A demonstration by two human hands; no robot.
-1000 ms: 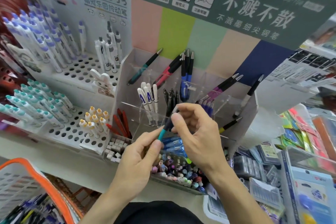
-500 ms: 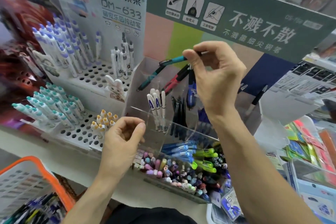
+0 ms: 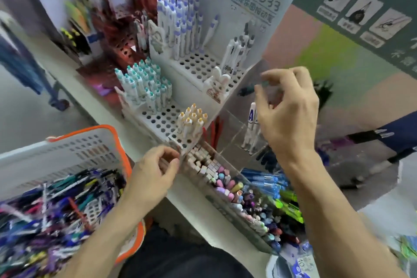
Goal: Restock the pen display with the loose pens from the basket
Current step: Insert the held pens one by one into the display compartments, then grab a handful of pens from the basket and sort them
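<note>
Two hands show in the head view. At three o'clock the right hand (image 3: 287, 115) hangs over the clear pen display (image 3: 237, 128), fingers curled, apparently pinching a teal pen (image 3: 265, 83); blur hides the rest of it. Near six o'clock the left hand (image 3: 155, 170) is loosely curled, and I cannot tell if it holds anything. Loose pens (image 3: 56, 205) fill the basket (image 3: 90, 144) at eight o'clock. Risk: the pen could slip or drop into the wrong compartment.

We see the right hand (image 3: 287, 117) raised before the clear pen display (image 3: 234, 124), fingers curled; blur hides any grip. Left hand (image 3: 155, 176), below-left of it, is loosely curled beside the pen-filled basket (image 3: 90, 142).
</note>
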